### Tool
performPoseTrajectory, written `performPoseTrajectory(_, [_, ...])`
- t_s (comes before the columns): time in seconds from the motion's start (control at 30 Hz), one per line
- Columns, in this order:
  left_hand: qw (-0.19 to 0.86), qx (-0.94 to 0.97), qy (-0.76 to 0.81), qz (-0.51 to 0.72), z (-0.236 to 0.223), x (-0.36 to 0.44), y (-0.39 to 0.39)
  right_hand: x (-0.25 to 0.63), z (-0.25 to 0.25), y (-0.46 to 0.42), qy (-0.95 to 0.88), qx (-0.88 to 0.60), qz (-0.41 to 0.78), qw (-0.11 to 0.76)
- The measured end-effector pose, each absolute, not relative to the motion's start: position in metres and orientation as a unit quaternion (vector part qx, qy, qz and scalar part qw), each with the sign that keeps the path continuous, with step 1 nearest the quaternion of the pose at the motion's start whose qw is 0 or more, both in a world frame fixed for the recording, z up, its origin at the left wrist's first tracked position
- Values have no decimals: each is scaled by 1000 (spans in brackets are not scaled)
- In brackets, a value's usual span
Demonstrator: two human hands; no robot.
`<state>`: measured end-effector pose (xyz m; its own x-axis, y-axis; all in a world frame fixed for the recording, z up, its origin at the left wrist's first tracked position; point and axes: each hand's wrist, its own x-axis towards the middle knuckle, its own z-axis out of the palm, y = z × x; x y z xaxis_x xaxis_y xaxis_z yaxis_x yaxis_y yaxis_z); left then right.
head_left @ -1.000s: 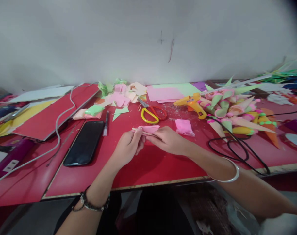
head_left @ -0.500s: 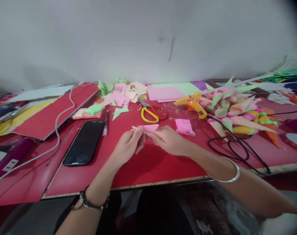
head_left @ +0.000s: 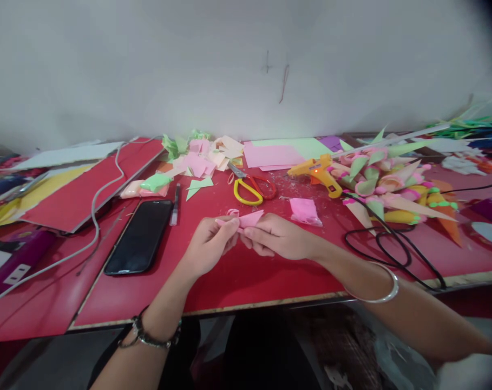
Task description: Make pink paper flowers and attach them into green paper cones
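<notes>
Between my two hands is a small piece of pink paper (head_left: 251,218), folded or rolled to a point at its right end. My left hand (head_left: 214,236) pinches its left end between thumb and fingers. My right hand (head_left: 280,235) grips it from the right, thumb near the lower edge; its other fingers curl underneath. Just beyond the hands lie scissors (head_left: 248,192) with one yellow and one red handle. A small bag of bright pink clay (head_left: 304,210) rests beside my right hand. The fingertips partly cover the paper.
Left of my hands are a phone (head_left: 140,236) and a pen (head_left: 175,206). Paper scraps (head_left: 199,162) and pink sheets (head_left: 272,156) lie at the back. A yellow glue gun (head_left: 319,173), its black cord (head_left: 392,238) and a heap of paper cones (head_left: 386,179) occupy the right.
The pink paper has turned in my fingers and now shows a pointed right end and a curled left part. My hands have shifted slightly; the things on the table have stayed put.
</notes>
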<state>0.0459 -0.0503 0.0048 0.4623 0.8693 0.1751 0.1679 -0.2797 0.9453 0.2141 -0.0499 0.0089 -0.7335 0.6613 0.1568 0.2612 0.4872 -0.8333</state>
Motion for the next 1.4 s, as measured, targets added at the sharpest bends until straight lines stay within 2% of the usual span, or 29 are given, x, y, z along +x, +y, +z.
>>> performPoseTrajectory(0.3, [447,690,412,393,0,50,-49,207,4,-52,-836,-318,324,307])
performPoseTrajectory(0.53, [418,717,416,372,-3,49,-49,209,0,-49,-769,-309,479,290])
performPoseTrajectory(0.63, [431,708,417,373,-5,49,-49,209,2,-49,-766,-308,487,284])
performPoseTrajectory(0.7, [437,697,425,378,-5,50,-48,208,4,-50,-795,-326,426,283])
performPoseTrajectory(0.77, [428,685,445,387,-5,52,-46,206,5,-51,-832,-370,307,277])
performPoseTrajectory(0.87, [407,670,484,389,-4,55,-45,202,3,-52,-862,-435,119,232])
performPoseTrajectory(0.93, [403,666,500,379,-3,56,-45,200,0,-51,-870,-451,34,197])
performPoseTrajectory(1.1, [424,647,516,367,1,56,-46,205,-8,-47,-894,-412,-92,154])
performPoseTrajectory(1.3, [468,638,505,345,1,54,-45,210,-7,-47,-901,-329,-232,164])
performPoseTrajectory(1.4, [503,614,503,343,1,53,-45,210,-5,-49,-898,-316,-259,164])
